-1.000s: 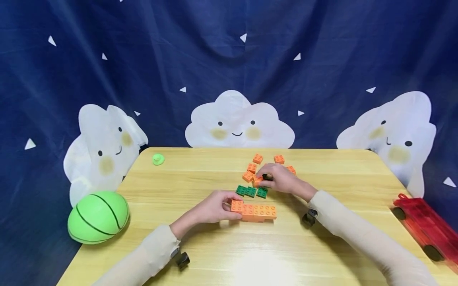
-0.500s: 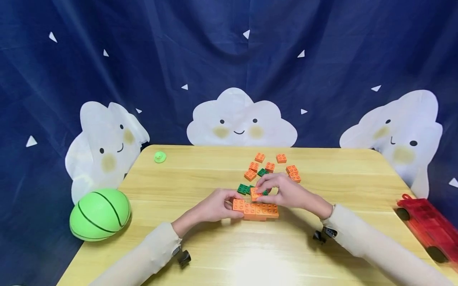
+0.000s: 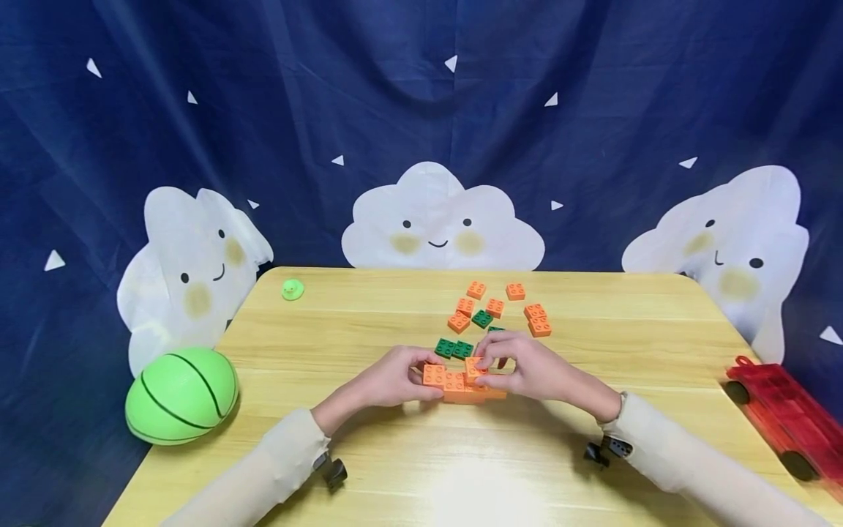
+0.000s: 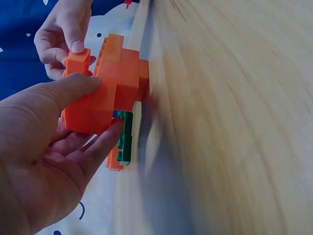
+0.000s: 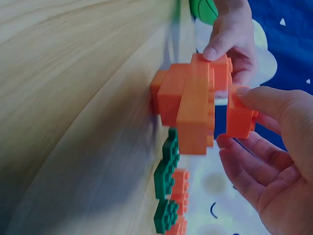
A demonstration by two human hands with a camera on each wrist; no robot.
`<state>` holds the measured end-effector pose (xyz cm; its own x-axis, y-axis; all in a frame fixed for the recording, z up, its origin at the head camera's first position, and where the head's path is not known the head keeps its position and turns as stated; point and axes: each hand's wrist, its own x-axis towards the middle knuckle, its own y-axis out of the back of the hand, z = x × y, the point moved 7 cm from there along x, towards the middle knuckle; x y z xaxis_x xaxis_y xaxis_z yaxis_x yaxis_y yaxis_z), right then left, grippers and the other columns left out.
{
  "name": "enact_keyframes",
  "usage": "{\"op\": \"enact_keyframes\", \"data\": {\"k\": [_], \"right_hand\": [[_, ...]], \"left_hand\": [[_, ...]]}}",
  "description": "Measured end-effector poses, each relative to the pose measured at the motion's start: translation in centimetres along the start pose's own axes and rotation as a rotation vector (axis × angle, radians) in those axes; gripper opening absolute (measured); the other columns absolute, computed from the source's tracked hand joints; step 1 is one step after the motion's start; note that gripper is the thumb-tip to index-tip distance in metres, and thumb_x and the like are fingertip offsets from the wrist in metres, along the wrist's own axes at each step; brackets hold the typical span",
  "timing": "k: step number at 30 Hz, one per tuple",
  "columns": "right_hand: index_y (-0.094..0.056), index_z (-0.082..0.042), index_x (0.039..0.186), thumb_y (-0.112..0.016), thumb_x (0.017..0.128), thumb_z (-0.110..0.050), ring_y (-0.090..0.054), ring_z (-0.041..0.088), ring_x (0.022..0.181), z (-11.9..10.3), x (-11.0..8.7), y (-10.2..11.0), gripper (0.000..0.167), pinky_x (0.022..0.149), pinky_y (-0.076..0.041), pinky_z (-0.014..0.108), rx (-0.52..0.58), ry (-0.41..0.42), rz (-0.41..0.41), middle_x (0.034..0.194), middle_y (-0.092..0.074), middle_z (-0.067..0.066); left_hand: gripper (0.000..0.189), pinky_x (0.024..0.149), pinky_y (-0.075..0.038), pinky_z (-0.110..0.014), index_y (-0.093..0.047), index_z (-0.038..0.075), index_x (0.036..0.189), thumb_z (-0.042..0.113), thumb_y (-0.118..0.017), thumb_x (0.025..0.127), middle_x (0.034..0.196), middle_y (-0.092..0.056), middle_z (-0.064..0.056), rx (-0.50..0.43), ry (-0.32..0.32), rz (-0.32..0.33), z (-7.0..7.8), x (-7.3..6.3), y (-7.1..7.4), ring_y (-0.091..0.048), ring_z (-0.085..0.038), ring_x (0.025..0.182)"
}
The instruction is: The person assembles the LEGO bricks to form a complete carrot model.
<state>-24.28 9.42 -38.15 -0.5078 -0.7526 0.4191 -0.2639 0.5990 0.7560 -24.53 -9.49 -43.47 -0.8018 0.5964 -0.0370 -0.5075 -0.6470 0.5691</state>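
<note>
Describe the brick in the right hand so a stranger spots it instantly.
At the table, find the orange stack. Just above it, the right hand pinches an orange brick. Unlike the loose bricks beyond, it hangs clear of the table.

Head view: the right hand (image 3: 530, 366) hides part of the orange brick (image 3: 470, 369) it pinches, and much of a green brick (image 3: 496, 331) behind it. The left hand (image 3: 394, 379) covers one end of the orange build (image 3: 453, 383). Red toy car (image 3: 787, 413) is blurred and cut off by the right edge; table (image 3: 375, 468) and both sleeves (image 3: 691, 448) run out at the bottom. Small green toy (image 3: 293, 290) — too small for detail. Right wrist view: green ball (image 5: 202, 11) cropped at top — only a slice shows.
</note>
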Motion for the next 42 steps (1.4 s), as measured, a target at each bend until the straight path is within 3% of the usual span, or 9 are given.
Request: {"op": "enact_keyframes", "data": {"k": [4,8,12,14,20,25,30,36,42], "right_hand": [[-0.070,-0.021,0.084,-0.082,0.087,-0.012,-0.067,0.010,0.087,0.4,-0.8,0.6,0.015,0.064,-0.060,0.025,0.004,-0.033,0.010,0.097,-0.070,-0.003],[-0.070,-0.020,0.084,-0.082,0.088,-0.012,-0.068,0.012,0.088,0.7,-1.6,0.8,0.015,0.062,-0.059,0.020,0.015,-0.049,0.009,0.097,-0.071,-0.001],[-0.070,-0.020,0.084,-0.082,0.086,-0.010,-0.067,0.013,0.089,0.8,-2.0,0.9,0.016,0.062,-0.058,0.019,0.010,-0.057,0.009,0.097,-0.071,-0.001],[-0.069,-0.020,0.083,-0.082,0.087,-0.011,-0.067,0.012,0.089,0.8,-2.0,0.8,0.016,0.062,-0.058,0.019,0.002,-0.062,0.002,0.098,-0.071,-0.002],[-0.067,-0.021,0.084,-0.082,0.087,-0.014,-0.067,0.012,0.084,0.8,-2.1,0.7,0.017,0.060,-0.058,0.019,-0.002,-0.072,-0.026,0.099,-0.070,-0.002],[-0.067,-0.023,0.087,-0.081,0.089,-0.016,-0.064,0.007,0.087,1.0,-2.2,0.6,0.015,0.063,-0.058,0.020,-0.004,-0.109,-0.068,0.099,-0.068,-0.005],[-0.066,-0.021,0.087,-0.079,0.091,-0.017,-0.064,0.008,0.088,1.2,-2.3,0.3,0.014,0.065,-0.060,0.022,0.046,-0.117,-0.098,0.096,-0.068,-0.005],[-0.060,-0.020,0.083,-0.079,0.091,-0.013,-0.069,0.005,0.084,1.8,-2.5,-0.1,0.021,0.066,-0.062,0.025,0.154,-0.136,-0.102,0.086,-0.067,-0.008],[-0.055,-0.005,0.084,-0.080,0.088,-0.009,-0.065,0.007,0.076,2.4,-2.8,-0.9,0.026,0.062,-0.062,0.028,0.239,-0.143,-0.116,0.077,-0.059,0.010]], "left_hand": [[0.048,0.094,-0.058,-0.029,-0.066,0.016,0.132,0.025,-0.081,0.088,0.127,-0.069,-0.001,0.153,-0.049,0.013,0.7,-0.2,0.2,-0.066,-0.013,0.109],[0.053,0.108,-0.051,-0.039,-0.065,0.021,0.138,0.036,-0.080,0.090,0.135,-0.067,0.002,0.363,-0.145,0.046,2.6,-0.2,-0.2,-0.062,-0.015,0.124],[0.040,0.105,-0.054,-0.037,-0.073,0.021,0.129,0.037,-0.076,0.093,0.131,-0.071,0.004,0.527,-0.242,0.060,4.4,0.1,-1.2,-0.067,-0.016,0.121],[0.033,0.104,-0.055,-0.035,-0.076,0.019,0.123,0.035,-0.075,0.094,0.129,-0.073,0.003,0.575,-0.255,0.060,4.8,0.3,-1.6,-0.068,-0.016,0.119],[0.017,0.101,-0.056,-0.029,-0.082,0.016,0.109,0.023,-0.076,0.094,0.120,-0.076,0.001,0.578,-0.264,0.044,4.9,1.0,-2.2,-0.071,-0.014,0.112],[0.011,0.089,-0.057,-0.022,-0.083,0.015,0.100,0.020,-0.076,0.092,0.109,-0.077,0.002,0.582,-0.303,0.041,5.1,1.1,-2.3,-0.072,-0.011,0.100],[0.004,0.074,-0.050,-0.013,-0.079,0.017,0.089,0.018,-0.075,0.089,0.097,-0.072,0.006,0.607,-0.323,0.023,5.2,1.2,-2.4,-0.059,-0.003,0.080],[0.008,0.067,-0.044,-0.012,-0.073,0.020,0.081,0.019,-0.076,0.089,0.087,-0.065,0.009,0.612,-0.312,0.015,5.1,1.6,-2.4,-0.051,-0.003,0.075],[0.006,0.066,-0.043,-0.013,-0.075,0.020,0.083,0.020,-0.077,0.089,0.086,-0.063,0.010,0.611,-0.294,0.002,5.2,1.7,-2.4,-0.050,-0.003,0.074]]}}
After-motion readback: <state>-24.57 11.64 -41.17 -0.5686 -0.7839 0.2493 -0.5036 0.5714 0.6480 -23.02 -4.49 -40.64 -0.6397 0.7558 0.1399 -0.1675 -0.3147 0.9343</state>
